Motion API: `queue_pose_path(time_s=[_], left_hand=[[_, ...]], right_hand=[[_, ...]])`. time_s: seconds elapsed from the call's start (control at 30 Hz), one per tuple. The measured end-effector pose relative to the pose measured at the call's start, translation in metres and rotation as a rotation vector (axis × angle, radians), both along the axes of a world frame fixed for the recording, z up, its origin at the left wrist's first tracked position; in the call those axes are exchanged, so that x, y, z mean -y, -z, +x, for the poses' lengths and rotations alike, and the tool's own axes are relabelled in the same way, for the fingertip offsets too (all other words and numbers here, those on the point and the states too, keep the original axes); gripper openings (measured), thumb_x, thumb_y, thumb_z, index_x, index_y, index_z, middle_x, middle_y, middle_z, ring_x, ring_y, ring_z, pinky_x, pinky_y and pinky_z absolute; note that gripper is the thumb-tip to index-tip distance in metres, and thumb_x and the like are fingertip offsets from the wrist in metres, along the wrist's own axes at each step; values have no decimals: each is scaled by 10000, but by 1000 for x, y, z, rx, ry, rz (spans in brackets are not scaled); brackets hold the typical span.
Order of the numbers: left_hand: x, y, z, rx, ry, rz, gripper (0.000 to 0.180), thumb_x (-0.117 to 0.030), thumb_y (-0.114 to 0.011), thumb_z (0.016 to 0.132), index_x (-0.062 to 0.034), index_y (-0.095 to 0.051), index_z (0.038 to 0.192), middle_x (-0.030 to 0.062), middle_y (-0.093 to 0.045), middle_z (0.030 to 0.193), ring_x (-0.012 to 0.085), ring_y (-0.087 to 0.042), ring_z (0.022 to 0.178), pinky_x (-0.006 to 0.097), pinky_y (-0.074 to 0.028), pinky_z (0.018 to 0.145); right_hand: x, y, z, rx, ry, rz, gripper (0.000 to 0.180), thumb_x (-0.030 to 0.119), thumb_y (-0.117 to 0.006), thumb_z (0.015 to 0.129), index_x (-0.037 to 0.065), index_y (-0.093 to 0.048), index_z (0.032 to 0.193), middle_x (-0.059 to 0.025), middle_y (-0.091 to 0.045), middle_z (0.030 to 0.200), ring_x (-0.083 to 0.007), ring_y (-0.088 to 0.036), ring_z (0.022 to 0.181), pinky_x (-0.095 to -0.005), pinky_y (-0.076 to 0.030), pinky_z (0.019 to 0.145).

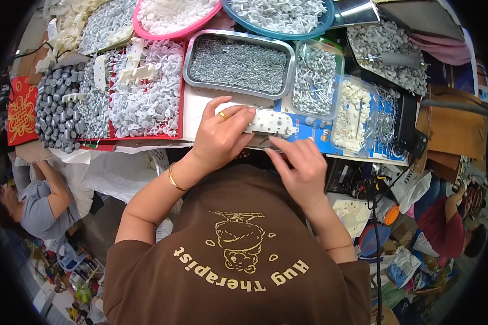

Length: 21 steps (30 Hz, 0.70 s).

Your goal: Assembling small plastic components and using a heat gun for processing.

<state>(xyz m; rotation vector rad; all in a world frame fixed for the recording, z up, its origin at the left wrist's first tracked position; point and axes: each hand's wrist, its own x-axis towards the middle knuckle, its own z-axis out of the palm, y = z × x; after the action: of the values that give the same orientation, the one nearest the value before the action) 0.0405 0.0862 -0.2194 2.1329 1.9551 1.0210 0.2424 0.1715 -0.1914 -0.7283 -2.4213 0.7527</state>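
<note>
My left hand (222, 132) grips the left end of a flat white plastic strip (270, 123) dotted with small holes, its thumb and fingers closed on it at the table's near edge. My right hand (303, 165) is just below the strip's right end, index fingertip close to the lower edge. Its thumb and index finger are a little apart, and I see nothing between them. Beyond the strip lies a metal tray (188, 67) of small metal pins. A clear plastic tub (339, 70) of nail-like pieces stands right of that tray.
A red tray (182, 108) of white-capped pieces and a heap of grey cylinders (59, 103) are at left. Pink (141, 27) and teal (287, 37) basins stand behind. A clear box of cream bits (354, 116) and a black bin (358, 62) are at right. People sit on both sides.
</note>
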Motion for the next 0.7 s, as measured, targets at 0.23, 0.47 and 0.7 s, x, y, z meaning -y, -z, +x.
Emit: queue_pose_path(time_s=[0.23,0.47,0.7], left_hand=[[-4,-1,-5,-35,22,10,456,-80,-784,734,-8,-635,1159,94,-716,1109,233,-689,1052,501,-415,1065],[-7,-25,-6,52,-25,-112,449,-236,-867,753,-79,-659,1119,56,-724,1198,202,-647,1127,414,-366,1001],[-15,-24,-1,209,-104,-255,360,-261,-864,764,-92,-637,986,3,-736,1076,180,-624,1014,400,-298,973]], right_hand=[[12,26,5,-7,16,-167,383,112,-835,778,12,-643,1094,-133,-685,962,-314,-668,905,-382,-549,775],[0,35,-1,-39,-73,-73,233,144,-793,807,50,-616,927,-102,-617,792,-299,-655,765,-411,-534,677],[-21,28,16,-121,49,21,109,43,-749,873,8,-655,915,-84,-706,767,-151,-718,645,-295,-555,570]])
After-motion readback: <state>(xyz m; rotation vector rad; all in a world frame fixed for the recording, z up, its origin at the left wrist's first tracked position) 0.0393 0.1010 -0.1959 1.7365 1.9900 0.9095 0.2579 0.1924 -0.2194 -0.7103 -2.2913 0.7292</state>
